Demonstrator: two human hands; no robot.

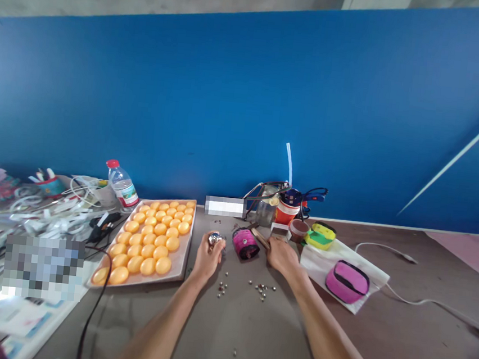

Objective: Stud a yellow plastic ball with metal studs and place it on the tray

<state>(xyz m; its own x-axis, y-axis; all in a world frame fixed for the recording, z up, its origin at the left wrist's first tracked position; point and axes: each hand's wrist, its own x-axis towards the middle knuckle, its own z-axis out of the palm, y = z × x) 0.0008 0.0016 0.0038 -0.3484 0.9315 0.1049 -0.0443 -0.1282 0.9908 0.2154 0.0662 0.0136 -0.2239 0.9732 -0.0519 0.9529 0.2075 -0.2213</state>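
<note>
My left hand [207,260] is closed around a shiny silver metal piece [216,237], whose exact kind is too small to tell. Just right of it a magenta cylindrical piece with a dark open end [245,244] lies on the table. My right hand [282,256] reaches forward with its fingers closed at the near end of a flat tan stick [261,238]; the fingertips are partly hidden. A small white box [280,232] stands right behind that hand. Between my forearms small silver balls [261,290] lie scattered, with another group [221,288] nearer my left arm.
Left of my hands is a tray [190,242] of orange-yellow domes, with a bottle [123,186] behind. Along the back stand a glass jar [267,207] and orange container [287,212]. Yellow-green [321,236] and pink [347,282] pieces lie right; a black cable [93,315] crosses the left.
</note>
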